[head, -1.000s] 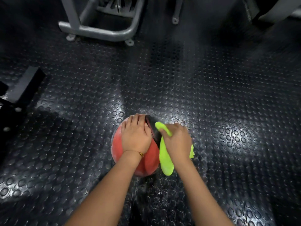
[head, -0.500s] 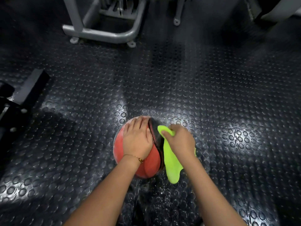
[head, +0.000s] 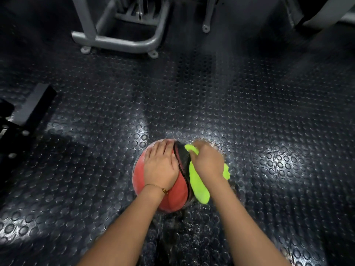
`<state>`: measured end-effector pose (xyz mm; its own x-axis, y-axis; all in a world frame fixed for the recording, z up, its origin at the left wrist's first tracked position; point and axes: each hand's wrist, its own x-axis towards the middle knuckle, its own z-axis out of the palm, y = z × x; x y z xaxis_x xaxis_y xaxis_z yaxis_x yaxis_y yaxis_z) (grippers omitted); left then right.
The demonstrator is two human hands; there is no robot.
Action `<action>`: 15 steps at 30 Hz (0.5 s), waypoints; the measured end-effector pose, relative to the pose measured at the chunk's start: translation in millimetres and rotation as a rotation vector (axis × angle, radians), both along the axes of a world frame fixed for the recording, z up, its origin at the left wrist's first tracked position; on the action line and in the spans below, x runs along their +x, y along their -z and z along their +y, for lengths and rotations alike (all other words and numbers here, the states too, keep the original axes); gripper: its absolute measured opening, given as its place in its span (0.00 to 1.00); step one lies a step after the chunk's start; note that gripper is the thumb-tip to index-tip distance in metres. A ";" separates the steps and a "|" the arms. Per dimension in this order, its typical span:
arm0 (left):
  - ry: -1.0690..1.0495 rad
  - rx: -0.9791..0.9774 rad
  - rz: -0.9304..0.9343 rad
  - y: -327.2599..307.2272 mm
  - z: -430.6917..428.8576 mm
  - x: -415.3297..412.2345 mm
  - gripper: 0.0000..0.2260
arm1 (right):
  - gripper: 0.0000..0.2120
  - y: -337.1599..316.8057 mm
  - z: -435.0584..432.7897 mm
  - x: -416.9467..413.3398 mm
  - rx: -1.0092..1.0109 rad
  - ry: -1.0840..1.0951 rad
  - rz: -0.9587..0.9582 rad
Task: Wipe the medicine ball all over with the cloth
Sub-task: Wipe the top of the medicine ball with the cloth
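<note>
Round red and black rubber medicine ball (head: 173,196) on bumpy dark floor (head: 249,116), left hand (head: 160,166) flat on top, fingers pressed together, right hand (head: 208,163) gripping bright yellow-green cloth (head: 197,187) against ball's right side

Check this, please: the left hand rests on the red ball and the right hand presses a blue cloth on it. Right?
Only the colour is wrong: the head view shows a yellow-green cloth, not blue. The left hand rests on the red ball and the right hand presses the cloth on it.
</note>
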<state>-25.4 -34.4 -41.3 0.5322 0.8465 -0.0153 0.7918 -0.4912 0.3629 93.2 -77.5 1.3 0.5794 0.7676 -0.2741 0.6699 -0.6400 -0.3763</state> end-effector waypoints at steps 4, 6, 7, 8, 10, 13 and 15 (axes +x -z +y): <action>0.024 -0.006 -0.009 -1.6 8.9 -0.5 0.27 | 0.13 -9.2 -28.4 -20.5 0.083 -0.088 -0.044; 0.031 -0.001 -0.010 -1.9 8.7 0.8 0.27 | 0.14 -5.2 -16.0 -6.8 0.050 -0.069 -0.049; 0.025 -0.007 -0.010 -1.8 7.8 1.6 0.27 | 0.14 -2.1 -7.2 1.0 0.017 -0.043 -0.040; 0.021 -0.013 -0.003 -1.5 6.1 2.5 0.27 | 0.13 0.6 -0.4 7.9 -0.015 -0.015 -0.030; 0.022 -0.007 0.015 -0.5 2.9 3.5 0.28 | 0.12 2.0 3.8 11.2 -0.036 0.009 -0.023; 0.035 -0.017 0.005 0.3 6.0 2.7 0.28 | 0.13 -1.7 -14.4 -4.6 0.031 -0.032 -0.019; 0.041 -0.016 -0.006 1.4 9.9 0.2 0.29 | 0.13 -4.7 -27.7 -13.8 0.071 -0.043 0.010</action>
<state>-25.2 -24.5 -42.7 0.5664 0.8237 -0.0250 0.7689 -0.5173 0.3757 79.3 -105.2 6.0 0.5427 0.8096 -0.2238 0.6926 -0.5821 -0.4260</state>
